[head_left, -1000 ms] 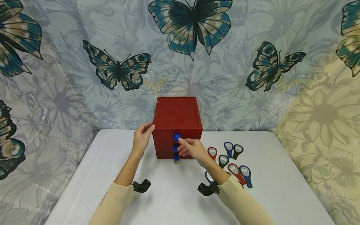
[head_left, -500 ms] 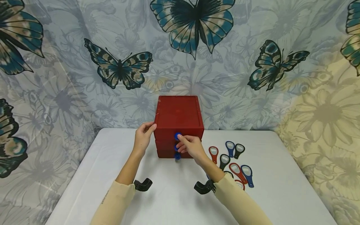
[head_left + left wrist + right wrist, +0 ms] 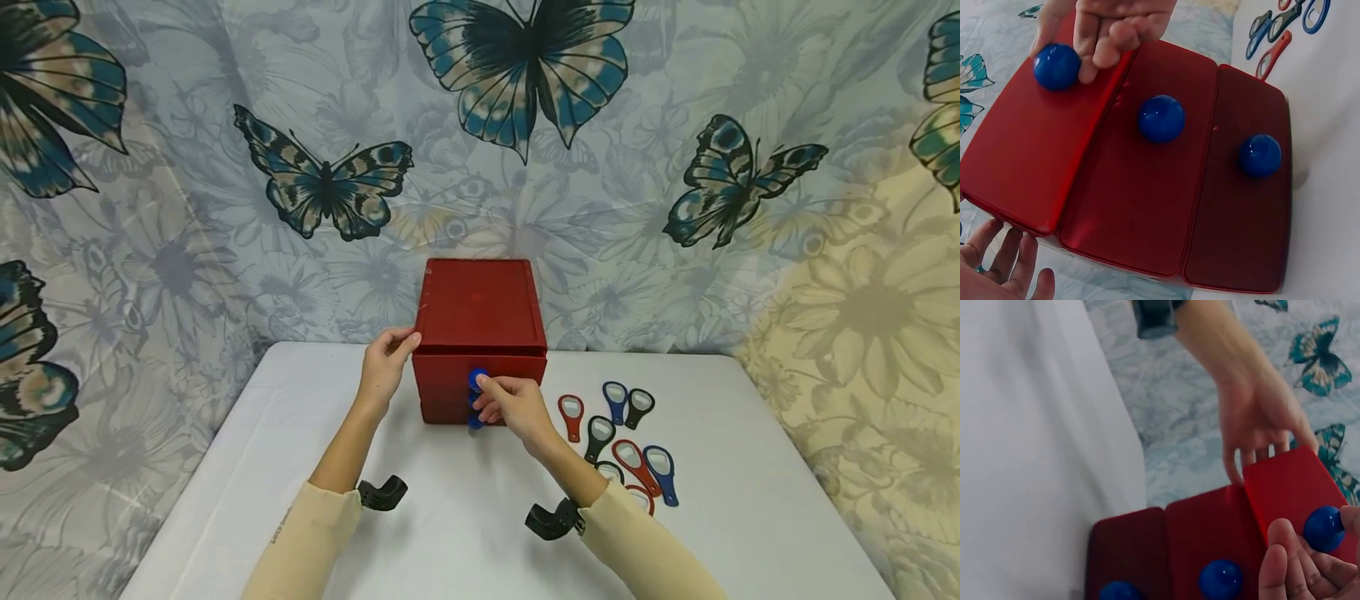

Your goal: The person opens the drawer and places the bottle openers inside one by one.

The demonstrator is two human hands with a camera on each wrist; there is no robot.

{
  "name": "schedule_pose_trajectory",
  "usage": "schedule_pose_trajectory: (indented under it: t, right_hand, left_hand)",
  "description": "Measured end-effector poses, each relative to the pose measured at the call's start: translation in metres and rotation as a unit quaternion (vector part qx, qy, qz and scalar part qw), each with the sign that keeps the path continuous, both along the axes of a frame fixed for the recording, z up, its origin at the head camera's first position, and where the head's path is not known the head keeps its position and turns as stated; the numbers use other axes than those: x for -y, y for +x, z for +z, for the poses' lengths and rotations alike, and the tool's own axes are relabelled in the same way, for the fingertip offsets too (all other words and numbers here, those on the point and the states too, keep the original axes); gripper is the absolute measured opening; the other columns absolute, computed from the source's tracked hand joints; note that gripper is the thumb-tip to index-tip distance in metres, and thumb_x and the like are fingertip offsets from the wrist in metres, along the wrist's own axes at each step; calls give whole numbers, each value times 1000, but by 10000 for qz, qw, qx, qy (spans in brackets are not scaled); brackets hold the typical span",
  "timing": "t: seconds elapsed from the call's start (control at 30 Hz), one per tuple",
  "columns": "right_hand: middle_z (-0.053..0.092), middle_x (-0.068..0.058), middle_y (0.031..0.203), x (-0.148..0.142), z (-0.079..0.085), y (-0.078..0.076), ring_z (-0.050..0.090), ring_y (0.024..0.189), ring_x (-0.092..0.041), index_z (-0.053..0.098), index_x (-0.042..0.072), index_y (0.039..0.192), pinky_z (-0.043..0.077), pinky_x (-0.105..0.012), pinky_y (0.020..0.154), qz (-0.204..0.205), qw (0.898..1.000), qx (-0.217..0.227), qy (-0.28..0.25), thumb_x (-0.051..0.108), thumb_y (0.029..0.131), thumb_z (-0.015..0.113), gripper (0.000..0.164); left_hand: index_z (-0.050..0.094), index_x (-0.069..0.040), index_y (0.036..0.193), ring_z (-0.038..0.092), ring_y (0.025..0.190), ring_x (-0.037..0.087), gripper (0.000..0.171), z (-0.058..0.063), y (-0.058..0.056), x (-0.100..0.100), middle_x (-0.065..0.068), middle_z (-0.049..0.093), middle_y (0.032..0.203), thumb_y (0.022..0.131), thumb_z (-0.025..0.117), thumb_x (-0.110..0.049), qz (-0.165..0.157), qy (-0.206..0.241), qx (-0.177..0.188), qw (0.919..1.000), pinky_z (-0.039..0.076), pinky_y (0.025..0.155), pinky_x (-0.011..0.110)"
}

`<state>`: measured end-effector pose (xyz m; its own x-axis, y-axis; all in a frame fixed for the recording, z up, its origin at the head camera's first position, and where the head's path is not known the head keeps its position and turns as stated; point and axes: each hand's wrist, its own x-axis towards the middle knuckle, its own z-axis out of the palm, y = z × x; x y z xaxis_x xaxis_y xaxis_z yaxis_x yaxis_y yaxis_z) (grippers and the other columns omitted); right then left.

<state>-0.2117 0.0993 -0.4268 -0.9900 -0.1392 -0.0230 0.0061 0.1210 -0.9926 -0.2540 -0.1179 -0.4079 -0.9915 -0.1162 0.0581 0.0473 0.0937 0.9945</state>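
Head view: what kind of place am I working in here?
Probably a staged tabletop setup rather than a lived-in room. A butterfly-print cloth hangs as backdrop behind a white table that holds only a small red drawer box and a cluster of bottle openers.

— Where does the drawer chest [image 3: 480,333] sit?
— At the back middle of the bench [image 3: 450,533], against the curtain [image 3: 187,208].
— And the hands?
— The left hand [image 3: 384,371] lies on its left side; the right hand [image 3: 510,404] is at its front, on the top knob [image 3: 477,380].
— The openers [image 3: 618,437]?
— On the bench, right of the chest.
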Motion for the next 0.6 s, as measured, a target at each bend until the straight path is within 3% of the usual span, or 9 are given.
schedule_pose_trajectory:
  t: [0.3, 0.6]
  right_hand:
    - [71, -23, 81, -3, -4, 35, 67, 62, -16, 71, -7, 99, 56, -24, 64, 203, 9981, -516, 261, 28, 97, 60, 37]
    - [69, -27, 83, -5, -5, 67, 65, 60, -13, 72, -3, 96, 56, -23, 64, 213, 9972, -635, 324, 25, 97, 61, 30]
  left_hand:
    - [61, -3, 123, 56, 96, 12, 36, -1, 0, 1, 11, 63, 115, 95, 62, -26, -40, -42, -51, 10000, 43, 87, 28]
    - [62, -5, 123, 57, 100, 15, 35, -2, 1, 1, 12, 63, 119, 95, 63, -26, 9, -2, -60, 10000, 42, 84, 29]
